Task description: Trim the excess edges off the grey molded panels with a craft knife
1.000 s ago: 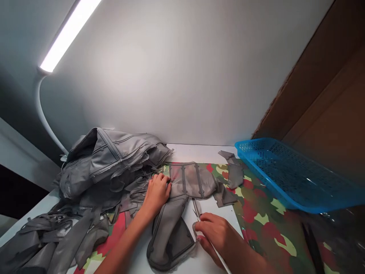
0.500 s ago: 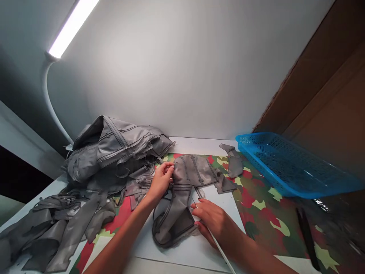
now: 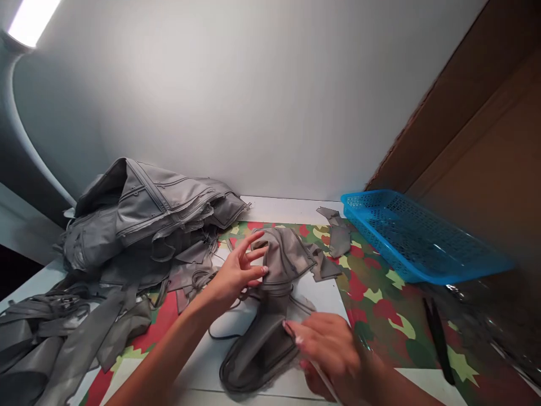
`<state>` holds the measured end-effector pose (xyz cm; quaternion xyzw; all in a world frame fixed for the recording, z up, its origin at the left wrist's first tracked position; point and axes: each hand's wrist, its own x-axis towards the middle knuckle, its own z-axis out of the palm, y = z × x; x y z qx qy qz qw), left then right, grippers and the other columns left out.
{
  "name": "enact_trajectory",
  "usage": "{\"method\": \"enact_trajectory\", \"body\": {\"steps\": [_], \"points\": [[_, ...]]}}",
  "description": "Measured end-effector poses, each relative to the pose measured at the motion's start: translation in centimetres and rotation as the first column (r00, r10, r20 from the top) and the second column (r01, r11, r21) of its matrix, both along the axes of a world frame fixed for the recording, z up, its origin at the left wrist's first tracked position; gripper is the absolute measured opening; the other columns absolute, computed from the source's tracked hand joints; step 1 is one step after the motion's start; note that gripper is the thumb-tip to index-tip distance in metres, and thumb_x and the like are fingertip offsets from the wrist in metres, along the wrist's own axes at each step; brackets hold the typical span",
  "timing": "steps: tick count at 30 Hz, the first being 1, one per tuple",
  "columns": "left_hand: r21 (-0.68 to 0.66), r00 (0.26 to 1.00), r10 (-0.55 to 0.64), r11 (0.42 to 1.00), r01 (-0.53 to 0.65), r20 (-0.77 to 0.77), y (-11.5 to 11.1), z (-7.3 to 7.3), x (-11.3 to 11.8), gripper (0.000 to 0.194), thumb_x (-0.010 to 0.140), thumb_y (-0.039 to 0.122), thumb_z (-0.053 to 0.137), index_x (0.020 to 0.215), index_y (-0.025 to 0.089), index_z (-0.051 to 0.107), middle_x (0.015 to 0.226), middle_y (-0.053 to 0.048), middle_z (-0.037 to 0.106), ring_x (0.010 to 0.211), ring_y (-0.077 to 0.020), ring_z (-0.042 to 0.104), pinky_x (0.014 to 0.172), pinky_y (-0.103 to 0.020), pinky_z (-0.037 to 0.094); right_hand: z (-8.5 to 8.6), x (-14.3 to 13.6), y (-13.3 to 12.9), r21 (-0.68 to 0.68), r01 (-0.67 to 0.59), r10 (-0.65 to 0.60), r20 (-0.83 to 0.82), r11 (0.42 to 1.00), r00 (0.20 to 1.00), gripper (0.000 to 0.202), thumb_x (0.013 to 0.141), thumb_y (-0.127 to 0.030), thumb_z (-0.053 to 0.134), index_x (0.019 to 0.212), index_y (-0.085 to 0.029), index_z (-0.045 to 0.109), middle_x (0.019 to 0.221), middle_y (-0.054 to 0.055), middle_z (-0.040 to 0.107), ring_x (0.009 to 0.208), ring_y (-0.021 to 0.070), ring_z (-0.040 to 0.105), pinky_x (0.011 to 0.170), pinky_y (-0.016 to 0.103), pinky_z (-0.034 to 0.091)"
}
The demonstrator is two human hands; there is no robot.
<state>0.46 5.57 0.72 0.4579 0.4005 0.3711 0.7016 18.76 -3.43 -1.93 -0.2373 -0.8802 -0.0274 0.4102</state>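
A stitched grey leather-like piece [image 3: 287,256] lies in front of me, its lower part folded on a white board [image 3: 198,361]. At the upper part's left edge is my left hand [image 3: 240,268], fingers spread, fingertips touching the material. My right hand [image 3: 325,349] is closed around a thin white stick-like tool [image 3: 327,383], beside the lower part of the piece; motion blurs this hand, and the tool's tip is hidden. A thin dark cord [image 3: 224,337] curves out left of the piece.
Grey pieces form a heap [image 3: 160,208] at the back left, with loose strips [image 3: 80,349] nearer. A blue basket [image 3: 406,265] stands right, black tweezers [image 3: 439,341] below it. Camouflage cloth [image 3: 372,293] covers part of the table. A lamp [image 3: 31,25] hangs upper left.
The view has shifted right. My left hand's fingers have spread from a pinch. The grey piece's upper part has buckled, and its lower part sits nearer me. My right hand has moved a little nearer too.
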Motion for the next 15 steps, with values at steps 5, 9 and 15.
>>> {"method": "enact_trajectory", "body": {"steps": [5, 9, 15], "points": [[-0.001, 0.972, -0.166, 0.986, 0.169, 0.166, -1.1, -0.2, 0.6, 0.078, 0.059, 0.007, 0.072, 0.127, 0.031, 0.041, 0.130, -0.011, 0.046, 0.061, -0.0025, 0.054, 0.054, -0.015, 0.042, 0.1, 0.7, 0.7, -0.267, 0.180, -0.243, -0.224, 0.947, 0.944, 0.032, 0.086, -0.014, 0.046, 0.117, -0.021, 0.043, 0.102, 0.010, 0.067, 0.096, 0.0199, 0.061, 0.079, 0.033, 0.050], [0.041, 0.961, -0.233, 0.972, 0.230, 0.146, -1.2, -0.4, 0.6, 0.083, 0.059, 0.004, 0.069, 0.131, 0.028, 0.035, 0.134, -0.013, 0.041, 0.082, -0.0135, 0.059, 0.063, -0.020, 0.045, -0.1, 0.6, 1.4, -0.512, 0.102, -0.324, -0.366, 0.853, 0.872, 0.019, 0.084, -0.012, 0.050, 0.098, -0.021, 0.058, 0.089, 0.005, 0.068, 0.090, 0.0182, 0.062, 0.074, 0.029, 0.051], [-0.005, 0.986, -0.165, 0.986, 0.165, -0.013, -1.4, -0.6, 0.5, 0.082, 0.054, 0.003, 0.067, 0.127, 0.028, 0.040, 0.133, -0.012, 0.041, 0.094, -0.0173, 0.056, 0.059, -0.018, 0.044, -0.4, 0.2, 1.6, -0.663, 0.030, -0.387, -0.399, 0.748, 0.831, 0.010, 0.084, -0.021, 0.053, 0.088, -0.020, 0.062, 0.083, 0.005, 0.070, 0.089, 0.0195, 0.064, 0.073, 0.028, 0.052]]}}
